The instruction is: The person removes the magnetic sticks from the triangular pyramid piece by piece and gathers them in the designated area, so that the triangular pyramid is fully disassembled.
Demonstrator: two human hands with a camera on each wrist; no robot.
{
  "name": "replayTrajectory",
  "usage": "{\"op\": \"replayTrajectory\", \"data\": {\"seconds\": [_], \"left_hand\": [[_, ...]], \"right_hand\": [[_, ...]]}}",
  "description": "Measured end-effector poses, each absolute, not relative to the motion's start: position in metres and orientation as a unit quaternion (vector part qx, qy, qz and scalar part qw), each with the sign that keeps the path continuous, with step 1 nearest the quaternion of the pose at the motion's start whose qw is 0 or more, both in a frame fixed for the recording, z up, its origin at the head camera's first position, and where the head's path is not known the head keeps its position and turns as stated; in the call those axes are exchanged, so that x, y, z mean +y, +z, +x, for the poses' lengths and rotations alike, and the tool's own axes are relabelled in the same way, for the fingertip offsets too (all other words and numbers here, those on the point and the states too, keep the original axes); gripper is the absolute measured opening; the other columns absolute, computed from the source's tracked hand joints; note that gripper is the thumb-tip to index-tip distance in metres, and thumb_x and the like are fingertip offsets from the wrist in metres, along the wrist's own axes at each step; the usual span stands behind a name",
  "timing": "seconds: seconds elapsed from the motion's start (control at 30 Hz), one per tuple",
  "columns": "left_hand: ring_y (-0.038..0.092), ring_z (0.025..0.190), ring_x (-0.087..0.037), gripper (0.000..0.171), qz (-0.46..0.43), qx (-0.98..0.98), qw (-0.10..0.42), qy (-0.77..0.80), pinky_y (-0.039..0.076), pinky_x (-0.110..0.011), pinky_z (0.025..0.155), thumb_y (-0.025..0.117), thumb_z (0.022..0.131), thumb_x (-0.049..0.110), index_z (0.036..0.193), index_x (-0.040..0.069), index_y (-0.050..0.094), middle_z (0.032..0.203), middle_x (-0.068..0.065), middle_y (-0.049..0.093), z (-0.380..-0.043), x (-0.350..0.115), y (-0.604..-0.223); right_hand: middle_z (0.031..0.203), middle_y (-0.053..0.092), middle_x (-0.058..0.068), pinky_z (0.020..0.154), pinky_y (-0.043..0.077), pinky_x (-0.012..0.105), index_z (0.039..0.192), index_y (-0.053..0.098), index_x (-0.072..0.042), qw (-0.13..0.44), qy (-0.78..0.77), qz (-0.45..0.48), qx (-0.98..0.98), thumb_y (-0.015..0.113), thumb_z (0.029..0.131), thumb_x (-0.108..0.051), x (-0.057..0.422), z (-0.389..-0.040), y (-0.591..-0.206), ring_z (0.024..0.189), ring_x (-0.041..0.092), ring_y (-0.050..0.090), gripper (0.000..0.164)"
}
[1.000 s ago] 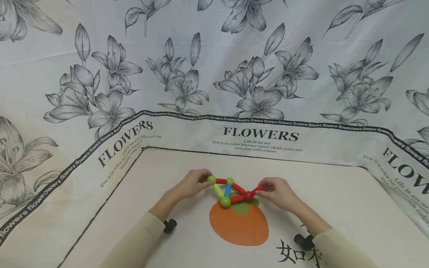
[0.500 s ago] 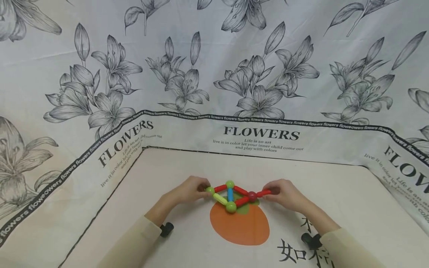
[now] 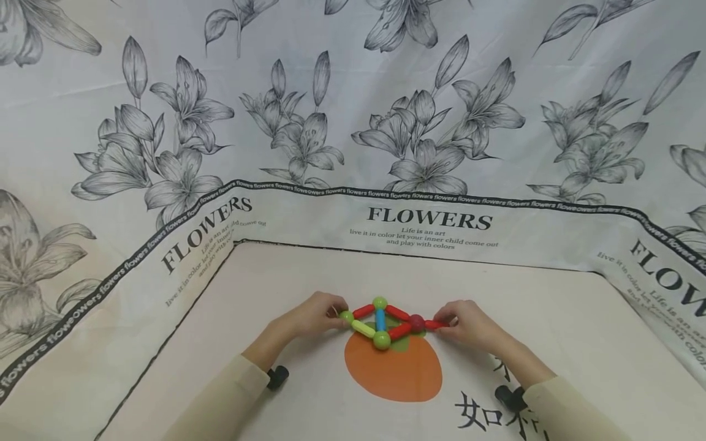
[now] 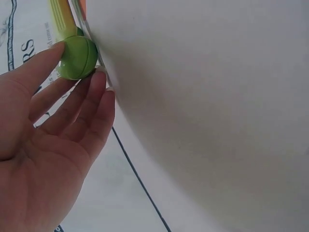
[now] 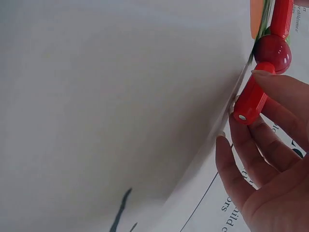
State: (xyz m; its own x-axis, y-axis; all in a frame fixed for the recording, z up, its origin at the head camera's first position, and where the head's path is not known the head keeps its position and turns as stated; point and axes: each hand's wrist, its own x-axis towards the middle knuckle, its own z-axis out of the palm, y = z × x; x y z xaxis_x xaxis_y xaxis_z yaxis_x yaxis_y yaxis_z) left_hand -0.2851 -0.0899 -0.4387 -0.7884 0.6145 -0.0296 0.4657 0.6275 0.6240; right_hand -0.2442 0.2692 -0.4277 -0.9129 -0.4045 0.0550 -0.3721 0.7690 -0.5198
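A diamond of magnetic rods and balls lies at mid-table in the head view, with a blue rod (image 3: 380, 320) crossing its middle. My left hand (image 3: 317, 315) pinches the green ball (image 4: 78, 57) at its left corner, where a yellow rod (image 3: 363, 329) and a red rod join. Two more green balls mark the far corner and the near corner (image 3: 382, 340). At the right corner sits a dark red ball (image 3: 417, 323). From it a loose-ended red rod (image 5: 253, 96) sticks out, and my right hand (image 3: 469, 324) pinches this rod between thumb and fingers.
The pale tabletop cloth (image 3: 276, 404) carries a printed orange fruit (image 3: 393, 373) under the near side of the diamond and black characters at the front right. A flower-printed curtain (image 3: 430, 165) borders the table at the back and sides.
The diamond has turned slightly and shifted nearer, its left corner coming down toward me. The right hand's red rod has swung from angled up to pointing right. Both hands keep their hold.
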Motion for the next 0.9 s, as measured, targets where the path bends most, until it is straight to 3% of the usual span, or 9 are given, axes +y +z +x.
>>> {"op": "replayTrajectory", "data": {"seconds": [0.4, 0.73, 0.9], "left_hand": [[0.063, 0.095, -0.015, 0.021, 0.289, 0.895, 0.128, 0.315, 0.056, -0.031, 0.087, 0.075, 0.094, 0.015, 0.114, 0.01, 0.072, 0.104, 0.001, 0.069, -0.287, -0.089, -0.437], [0.062, 0.097, -0.016, 0.024, 0.274, 0.893, 0.149, 0.326, 0.055, -0.033, 0.089, 0.075, 0.095, 0.02, 0.117, 0.011, 0.071, 0.109, 0.0, 0.068, -0.286, -0.09, -0.438], [0.061, 0.097, -0.016, 0.028, 0.277, 0.891, 0.148, 0.329, 0.055, -0.033, 0.089, 0.075, 0.095, 0.021, 0.12, 0.01, 0.07, 0.111, -0.001, 0.067, -0.288, -0.09, -0.441]], "right_hand": [[0.091, 0.071, 0.001, 0.076, 0.057, 0.033, 0.1, 0.077, -0.004, 0.042, -0.257, -0.216, 0.941, 0.081, 0.085, -0.009, 0.265, -0.248, -0.423, 0.084, 0.018, 0.062, 0.017], [0.11, 0.07, 0.012, 0.089, 0.055, 0.051, 0.117, 0.07, 0.002, 0.032, -0.283, -0.247, 0.926, 0.074, 0.091, -0.02, 0.226, -0.254, -0.405, 0.105, 0.032, 0.062, 0.034], [0.115, 0.069, 0.01, 0.094, 0.054, 0.051, 0.121, 0.07, -0.002, 0.03, -0.289, -0.247, 0.925, 0.076, 0.092, -0.019, 0.198, -0.259, -0.409, 0.11, 0.031, 0.061, 0.034]]}}
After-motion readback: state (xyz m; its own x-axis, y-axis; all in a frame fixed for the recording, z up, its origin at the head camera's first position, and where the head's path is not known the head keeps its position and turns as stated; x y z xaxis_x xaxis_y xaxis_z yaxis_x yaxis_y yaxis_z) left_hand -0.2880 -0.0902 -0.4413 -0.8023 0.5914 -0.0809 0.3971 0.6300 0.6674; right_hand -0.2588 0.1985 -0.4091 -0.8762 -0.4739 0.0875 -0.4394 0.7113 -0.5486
